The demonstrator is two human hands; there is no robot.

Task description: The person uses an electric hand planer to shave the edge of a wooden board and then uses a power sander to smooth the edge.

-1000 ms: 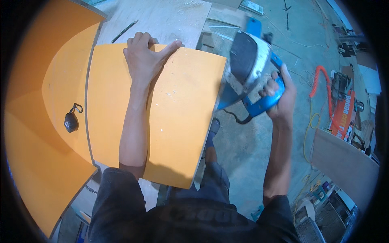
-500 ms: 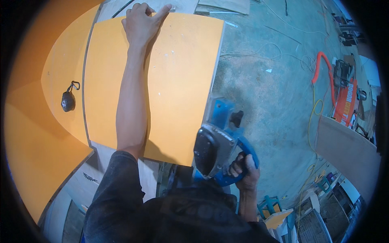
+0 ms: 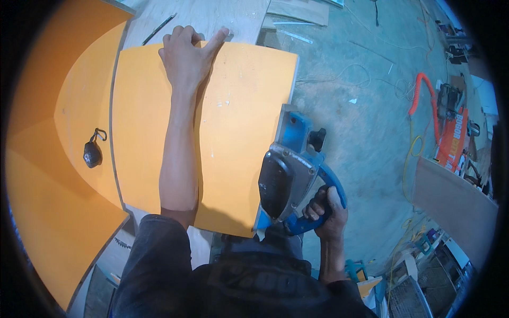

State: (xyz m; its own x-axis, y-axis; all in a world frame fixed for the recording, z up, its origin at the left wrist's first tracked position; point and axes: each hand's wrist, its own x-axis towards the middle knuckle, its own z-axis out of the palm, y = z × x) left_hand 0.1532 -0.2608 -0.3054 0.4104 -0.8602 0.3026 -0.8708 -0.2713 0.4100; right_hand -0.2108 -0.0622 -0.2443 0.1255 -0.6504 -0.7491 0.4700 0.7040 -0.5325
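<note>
My right hand (image 3: 330,211) is wrapped around the blue loop handle of an electric hand planer (image 3: 289,172). The planer sits against the right edge of an orange board (image 3: 241,127), toward the near end, with its black side cover facing me. My left forearm reaches across the board. At the far edge, my left hand (image 3: 186,58) grips the board, fingers curled over the edge and thumb stretched out to the right. White chips are scattered on the board's face.
A large curved orange panel (image 3: 85,122) stands left, with a black pouch on a carabiner (image 3: 92,155) lying against it. Beyond the board lies a black pen-like stick (image 3: 159,29). Cords and a coiled red hose (image 3: 418,90) trail across the floor at right, near a brown panel (image 3: 450,191).
The planer has slid away from me along the board's right edge, with my right hand on its handle. My left hand keeps its place on the far edge. The whole view has shifted slightly.
</note>
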